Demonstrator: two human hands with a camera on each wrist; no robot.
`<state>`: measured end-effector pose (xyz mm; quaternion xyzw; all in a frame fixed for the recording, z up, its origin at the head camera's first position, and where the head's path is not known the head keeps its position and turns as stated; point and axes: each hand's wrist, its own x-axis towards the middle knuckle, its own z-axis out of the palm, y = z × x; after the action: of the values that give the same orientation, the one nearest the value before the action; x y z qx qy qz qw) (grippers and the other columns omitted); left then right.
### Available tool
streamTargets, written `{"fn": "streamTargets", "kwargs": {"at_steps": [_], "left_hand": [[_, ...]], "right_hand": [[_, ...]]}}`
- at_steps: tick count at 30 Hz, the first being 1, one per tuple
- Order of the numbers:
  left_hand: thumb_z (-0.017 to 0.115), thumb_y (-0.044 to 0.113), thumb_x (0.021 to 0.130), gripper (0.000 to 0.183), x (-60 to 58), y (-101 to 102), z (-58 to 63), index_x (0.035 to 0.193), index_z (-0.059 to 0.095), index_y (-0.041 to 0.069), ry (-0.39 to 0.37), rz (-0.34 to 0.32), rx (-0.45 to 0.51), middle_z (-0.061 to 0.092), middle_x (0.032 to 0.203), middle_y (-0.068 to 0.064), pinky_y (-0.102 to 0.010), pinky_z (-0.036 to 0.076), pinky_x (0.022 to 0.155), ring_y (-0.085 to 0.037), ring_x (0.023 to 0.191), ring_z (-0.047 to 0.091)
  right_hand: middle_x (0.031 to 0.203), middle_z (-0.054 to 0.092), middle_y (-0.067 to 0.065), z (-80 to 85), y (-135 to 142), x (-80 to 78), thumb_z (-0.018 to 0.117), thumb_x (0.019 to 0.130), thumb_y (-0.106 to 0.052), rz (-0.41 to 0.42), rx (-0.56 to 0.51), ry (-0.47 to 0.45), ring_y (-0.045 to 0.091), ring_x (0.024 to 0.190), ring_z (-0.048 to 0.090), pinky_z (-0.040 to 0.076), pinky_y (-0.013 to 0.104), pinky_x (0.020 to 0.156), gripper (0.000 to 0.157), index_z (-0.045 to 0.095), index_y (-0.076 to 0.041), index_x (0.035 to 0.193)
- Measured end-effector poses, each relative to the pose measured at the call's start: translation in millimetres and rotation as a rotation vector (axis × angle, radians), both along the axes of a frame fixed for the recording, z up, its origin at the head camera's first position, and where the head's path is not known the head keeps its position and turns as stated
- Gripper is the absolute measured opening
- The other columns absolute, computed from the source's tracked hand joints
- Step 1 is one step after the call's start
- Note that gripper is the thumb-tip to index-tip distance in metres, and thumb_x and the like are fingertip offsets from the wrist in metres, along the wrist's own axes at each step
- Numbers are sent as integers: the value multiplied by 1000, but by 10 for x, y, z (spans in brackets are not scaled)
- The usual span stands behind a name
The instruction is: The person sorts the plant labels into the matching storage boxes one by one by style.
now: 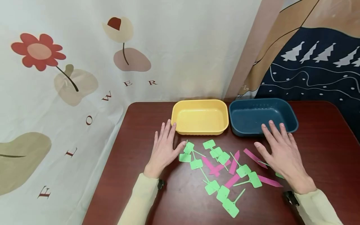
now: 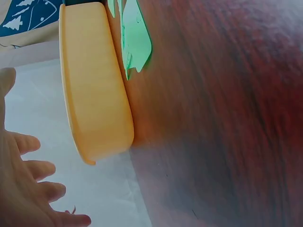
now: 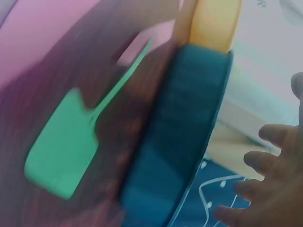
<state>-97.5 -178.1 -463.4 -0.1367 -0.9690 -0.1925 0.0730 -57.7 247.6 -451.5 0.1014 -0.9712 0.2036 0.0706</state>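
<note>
My left hand [image 1: 164, 147] is spread with straight fingers beside the left end of a yellow tray [image 1: 200, 132], holding nothing. My right hand [image 1: 284, 156] has its fingers spread too, its fingertips overlapping the front of a dark blue tray [image 1: 239, 131] in the head view. Between the hands lie several green plant labels [image 1: 230, 207] with thin stems, scattered and partly overlapping. Several pink pointed strips [image 1: 269, 181] lie among them. One green label [image 3: 64, 146] shows large in the right wrist view. Both trays look bare inside.
The dark red-brown table [image 1: 126, 187] has its back edge just behind the two trays. A white curtain [image 1: 182, 50] with flower prints hangs behind and to the left. At the right hangs a dark blue cloth [image 1: 317, 75] with white trees.
</note>
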Motion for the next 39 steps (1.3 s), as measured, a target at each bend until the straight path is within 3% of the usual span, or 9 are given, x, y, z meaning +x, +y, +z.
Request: {"fn": "streamTargets", "kwargs": {"at_steps": [6,13,18,29,39], "left_hand": [[56,61,99,84,38,-55,13,164,31,13,-1,-34,31,20,172,-7,-64,19,120,-31,158,14],[69,38,99,68,30,-91,25,155,46,7,92,-237,36,35,165,-14,-57,28,120,-36,154,29],[76,28,96,63,2,-90,1,150,53,7,167,-364,6,42,161,-15,-51,33,119,-36,149,38],[79,15,93,40,-6,67,-122,132,70,12,210,-633,-150,67,134,-10,-42,46,109,-25,127,60],[75,12,96,31,-47,210,-178,126,75,18,130,-723,-357,68,121,0,-34,48,105,-18,114,63]], "right_hand": [[168,24,19,11,-258,16,61,101,-46,45,-55,32,43,157,8,7,62,123,76,34,-8,162],[167,30,18,-15,-508,-23,69,98,-39,109,-60,60,41,156,15,16,62,122,75,41,-7,158],[166,31,16,-33,-667,-75,67,99,-43,137,-31,45,37,157,17,17,60,122,74,42,-8,158],[164,36,16,-97,-953,-186,67,99,-38,276,57,30,39,155,22,23,59,121,68,47,-5,155],[159,42,20,-135,-1122,-249,70,98,-31,333,105,127,41,150,33,29,57,119,66,50,2,151]]}}
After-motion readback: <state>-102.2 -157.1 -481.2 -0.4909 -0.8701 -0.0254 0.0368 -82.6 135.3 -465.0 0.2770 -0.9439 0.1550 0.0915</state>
